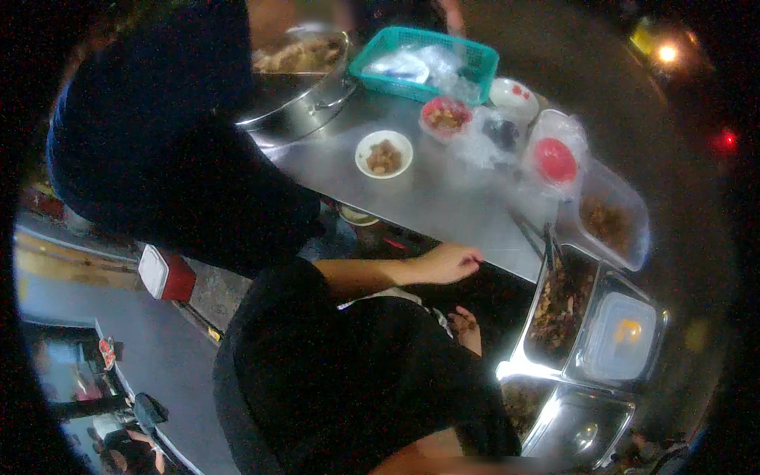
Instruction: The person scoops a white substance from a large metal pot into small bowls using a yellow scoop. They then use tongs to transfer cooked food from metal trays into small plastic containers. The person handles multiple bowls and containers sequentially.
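Note:
My left hand point(442, 265) hangs in front of the near edge of a steel counter point(469, 214), fingers curled together, with nothing visible in them. Lower in the picture, my right hand point(466, 326) is bent close to dark clothing, its wrist hidden by a black sleeve; whether it holds anything is unclear. A white bowl with chunks of brown food point(384, 155) stands on the counter beyond my left hand. To my right hand's far side is a steel pan of dark, chopped food point(561, 309), with tongs point(552, 243) leaning over its rim.
A large steel pot point(317, 104), a teal plastic basket of bags point(415, 86), a red bowl of food point(445, 117) and plastic-wrapped containers point(556, 160) line the far side. A clear tub point(611, 214) and lidded steel pans point(620, 338) stand right. Another person in dark clothing point(172, 136) is close by.

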### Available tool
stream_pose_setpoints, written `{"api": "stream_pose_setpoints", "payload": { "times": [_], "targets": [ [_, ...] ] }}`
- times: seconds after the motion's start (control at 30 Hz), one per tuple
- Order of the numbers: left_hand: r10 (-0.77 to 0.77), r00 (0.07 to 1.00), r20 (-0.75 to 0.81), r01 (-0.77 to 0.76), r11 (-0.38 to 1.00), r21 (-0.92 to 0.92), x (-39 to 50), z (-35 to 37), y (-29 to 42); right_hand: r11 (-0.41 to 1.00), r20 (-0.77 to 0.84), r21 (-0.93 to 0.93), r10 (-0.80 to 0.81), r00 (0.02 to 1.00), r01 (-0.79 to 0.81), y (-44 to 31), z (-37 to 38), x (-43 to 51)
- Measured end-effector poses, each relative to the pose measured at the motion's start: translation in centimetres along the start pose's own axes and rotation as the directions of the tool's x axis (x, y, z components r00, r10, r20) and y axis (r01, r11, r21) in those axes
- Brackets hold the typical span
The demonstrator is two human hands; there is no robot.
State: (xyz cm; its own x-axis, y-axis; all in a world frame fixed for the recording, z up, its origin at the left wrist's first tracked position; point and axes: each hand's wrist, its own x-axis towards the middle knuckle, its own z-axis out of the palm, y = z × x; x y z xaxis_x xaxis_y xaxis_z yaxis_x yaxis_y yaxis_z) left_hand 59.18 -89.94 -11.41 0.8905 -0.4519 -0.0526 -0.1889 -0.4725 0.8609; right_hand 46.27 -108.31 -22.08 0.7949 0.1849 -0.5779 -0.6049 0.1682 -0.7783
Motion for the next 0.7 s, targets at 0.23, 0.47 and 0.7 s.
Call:
{"api": "stream_pose_setpoints", "payload": {
  "times": [0.23, 0.47, 0.7],
  "targets": [
    [-0.688, 0.696, -0.208, 0.01, 0.298, -0.955, -3.2, -9.7, -7.7, 0.992, -0.052, -0.123, -0.029, 0.998, 0.022, -2.4, -0.3, -0.4],
    [-0.765, 0.435, -0.475, -0.189, 0.438, -0.879, 1.3, -13.5, -13.6, 0.966, -0.045, -0.247, 0.068, 0.997, -0.077, -5.9, 1.1, 0.7],
    [-0.781, 0.368, -0.505, -0.309, 0.41, -0.858, -0.6, -21.4, -20.8, 0.931, -0.046, -0.363, 0.022, 0.999, -0.037, -4.6, -0.8, 1.8]
  ]
}}
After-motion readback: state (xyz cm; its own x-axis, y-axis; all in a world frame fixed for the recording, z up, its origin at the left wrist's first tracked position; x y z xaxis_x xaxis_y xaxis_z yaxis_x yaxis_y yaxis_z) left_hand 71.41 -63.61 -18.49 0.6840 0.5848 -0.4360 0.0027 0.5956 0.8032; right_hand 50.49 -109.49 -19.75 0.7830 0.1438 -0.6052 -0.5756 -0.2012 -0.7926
